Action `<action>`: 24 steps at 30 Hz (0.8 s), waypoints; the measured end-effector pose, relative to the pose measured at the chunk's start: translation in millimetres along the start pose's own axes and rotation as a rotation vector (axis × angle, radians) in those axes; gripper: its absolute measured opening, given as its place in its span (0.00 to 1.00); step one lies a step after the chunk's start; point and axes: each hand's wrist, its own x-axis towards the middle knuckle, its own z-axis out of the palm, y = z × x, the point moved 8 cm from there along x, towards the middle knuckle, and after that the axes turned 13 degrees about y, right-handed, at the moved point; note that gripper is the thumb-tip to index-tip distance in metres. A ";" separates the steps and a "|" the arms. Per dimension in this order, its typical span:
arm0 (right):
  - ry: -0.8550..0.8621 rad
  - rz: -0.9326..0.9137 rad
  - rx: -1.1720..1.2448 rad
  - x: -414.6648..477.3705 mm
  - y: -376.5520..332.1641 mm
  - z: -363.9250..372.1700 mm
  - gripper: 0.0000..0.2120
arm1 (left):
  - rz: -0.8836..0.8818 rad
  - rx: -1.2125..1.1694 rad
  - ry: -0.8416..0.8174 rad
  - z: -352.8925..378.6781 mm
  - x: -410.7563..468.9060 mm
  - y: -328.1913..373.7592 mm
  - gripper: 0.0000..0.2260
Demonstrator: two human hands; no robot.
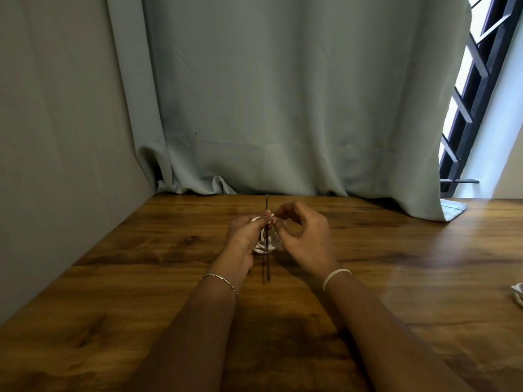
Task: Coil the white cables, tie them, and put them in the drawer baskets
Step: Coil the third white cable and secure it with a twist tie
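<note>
So this is the tying step, by the look of it. The left hand (244, 236) holds the little coil of white cable (266, 242) just above the wooden surface (396, 250), fingers curled round it with the thumb pressed on top. A thin dark tie (266, 267) runs straight across the coil, one end poking up past it and the other trailing back toward the person. The right hand (304, 236) is right beside the coil, fingers curled with thumb and forefinger close together at its top edge. Honestly I can't tell if they're pinching the tie or the cable. The next move probably needs the tie's ends wrapped round and cinched without the loops springing loose. Another white cable (518, 296) waits at the far right edge, and no drawer baskets are in view.
</note>
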 end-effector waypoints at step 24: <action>-0.016 -0.013 0.112 -4.0 -23.0 0.7 0.05 | 0.012 -0.001 0.128 -12.1 7.6 -3.5 0.04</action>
